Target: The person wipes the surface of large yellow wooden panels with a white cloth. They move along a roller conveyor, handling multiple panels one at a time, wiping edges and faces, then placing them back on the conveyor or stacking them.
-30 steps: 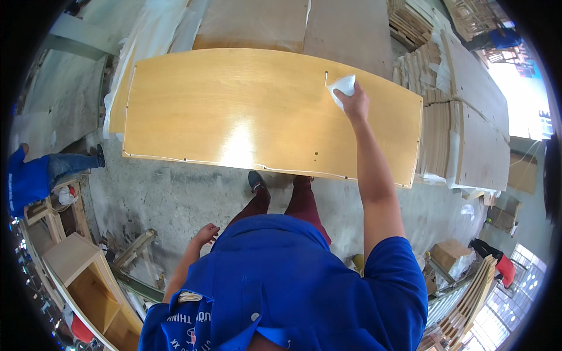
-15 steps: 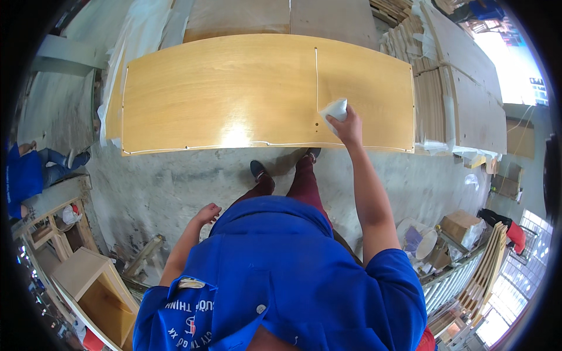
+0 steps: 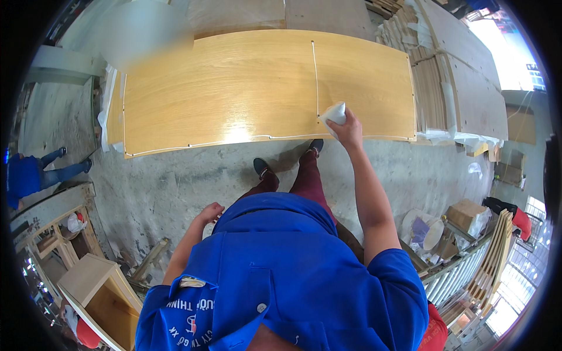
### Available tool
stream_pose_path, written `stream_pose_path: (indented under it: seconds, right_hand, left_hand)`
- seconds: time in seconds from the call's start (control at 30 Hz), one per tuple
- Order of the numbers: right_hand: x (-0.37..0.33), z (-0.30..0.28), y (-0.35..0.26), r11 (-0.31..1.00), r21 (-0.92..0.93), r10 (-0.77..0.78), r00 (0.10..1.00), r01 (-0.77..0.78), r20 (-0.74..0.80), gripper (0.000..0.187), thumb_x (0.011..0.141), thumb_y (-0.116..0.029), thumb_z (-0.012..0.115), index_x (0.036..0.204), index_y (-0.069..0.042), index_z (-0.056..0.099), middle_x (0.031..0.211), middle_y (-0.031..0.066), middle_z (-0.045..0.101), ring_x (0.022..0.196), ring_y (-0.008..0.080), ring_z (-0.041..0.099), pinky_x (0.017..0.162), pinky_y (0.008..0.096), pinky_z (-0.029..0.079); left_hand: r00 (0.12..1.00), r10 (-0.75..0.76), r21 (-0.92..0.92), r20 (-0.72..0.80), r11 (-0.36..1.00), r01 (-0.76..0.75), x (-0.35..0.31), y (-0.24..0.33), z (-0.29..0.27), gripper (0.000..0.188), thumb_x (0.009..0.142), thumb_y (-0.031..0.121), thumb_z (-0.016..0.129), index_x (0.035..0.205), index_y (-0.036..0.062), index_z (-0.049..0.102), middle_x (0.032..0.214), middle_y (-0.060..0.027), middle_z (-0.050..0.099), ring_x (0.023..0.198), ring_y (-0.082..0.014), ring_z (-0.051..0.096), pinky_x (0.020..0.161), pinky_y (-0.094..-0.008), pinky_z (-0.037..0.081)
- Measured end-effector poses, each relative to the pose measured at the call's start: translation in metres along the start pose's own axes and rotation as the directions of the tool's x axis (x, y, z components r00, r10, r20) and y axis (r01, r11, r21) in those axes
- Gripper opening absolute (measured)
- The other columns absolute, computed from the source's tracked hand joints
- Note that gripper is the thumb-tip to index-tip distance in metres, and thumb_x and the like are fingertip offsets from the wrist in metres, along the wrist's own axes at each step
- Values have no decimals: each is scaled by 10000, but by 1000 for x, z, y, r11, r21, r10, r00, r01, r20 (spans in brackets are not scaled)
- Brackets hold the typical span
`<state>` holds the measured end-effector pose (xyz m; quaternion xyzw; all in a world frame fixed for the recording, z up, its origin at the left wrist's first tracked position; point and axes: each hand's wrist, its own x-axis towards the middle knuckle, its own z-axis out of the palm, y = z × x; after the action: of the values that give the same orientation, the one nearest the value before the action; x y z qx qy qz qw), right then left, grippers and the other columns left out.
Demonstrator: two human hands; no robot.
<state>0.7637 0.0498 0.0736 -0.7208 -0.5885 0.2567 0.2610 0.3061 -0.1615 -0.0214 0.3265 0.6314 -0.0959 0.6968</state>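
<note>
A large yellow-brown wooden panel (image 3: 234, 93) lies flat in front of me. White beads run along its left, near and right edges, and another white line (image 3: 316, 76) crosses it right of the middle. My right hand (image 3: 349, 130) is closed around a white cone-shaped piping bag (image 3: 333, 114). The bag's narrow end is close to the near end of that crossing line, by small dark holes in the panel; its exact tip is hard to make out. Beside my waist, away from the panel, my left hand (image 3: 211, 212) hangs with loosely bent fingers and nothing visible in it.
Stacked boards (image 3: 462, 82) stand right of the panel. A blurred pale shape (image 3: 143, 32) covers its far left corner. Behind me are a wooden cabinet (image 3: 96, 281) at left and a white bucket (image 3: 422, 229) at right. A person in blue (image 3: 26, 175) is at far left.
The crossing white line has lengthened toward me, and my right hand has come slightly nearer along the panel with the bag. A blurred pale shape has appeared at upper left.
</note>
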Motion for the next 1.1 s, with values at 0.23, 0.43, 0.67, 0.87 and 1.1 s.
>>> stream_pose_path:
  seconds: [0.23, 0.43, 0.67, 0.87, 1.1]
  right_hand:
    - [-21, 1, 1, 998, -62, -33, 999, 33, 6, 490, 650, -307, 739, 1023, -27, 587, 941, 167, 614, 884, 343, 590, 759, 410, 479]
    - [-34, 0, 15, 960, 271, 62, 998, -67, 28, 501, 665, -228, 760, 1077, -22, 564, 962, 137, 635, 822, 267, 632, 730, 370, 504]
    - [-55, -23, 44, -489, 771, -156, 910, -408, 383, 646, 854, -596, 424, 1270, -102, 435, 1081, 214, 571, 646, 194, 594, 399, 246, 437]
    - [-93, -96, 83, -775, 493, -448, 894, -396, 15, 685, 845, -666, 351, 1295, -156, 429, 1191, 275, 467, 687, 256, 541, 414, 251, 438]
    - [-139, -209, 184, -730, 596, -455, 888, -335, -58, 462, 941, -418, 301, 1280, -131, 427, 1200, 278, 474, 635, 288, 561, 353, 292, 445]
  left_hand:
    - [999, -5, 15, -47, 1000, 6, 0, 6, 1, 382, 836, 404, 534, 1006, 63, 513, 856, -70, 587, 645, -185, 558, 539, -346, 471]
    - [998, 25, 231, 49, 972, -36, -2, 50, -16, 371, 834, 402, 555, 977, 61, 520, 827, -72, 583, 623, -180, 564, 483, -323, 457]
    - [989, 123, 496, 81, 856, -147, 21, 161, 30, 333, 845, 375, 548, 896, 46, 548, 766, -68, 583, 620, -180, 557, 479, -330, 441]
    - [971, 136, 691, 199, 683, -237, 70, 282, 116, 328, 852, 367, 542, 922, 46, 549, 799, -66, 586, 658, -175, 558, 514, -322, 443]
    - [932, 153, 816, 329, 451, -362, 100, 400, 257, 325, 861, 357, 535, 952, 46, 551, 837, -64, 588, 701, -169, 558, 554, -312, 445]
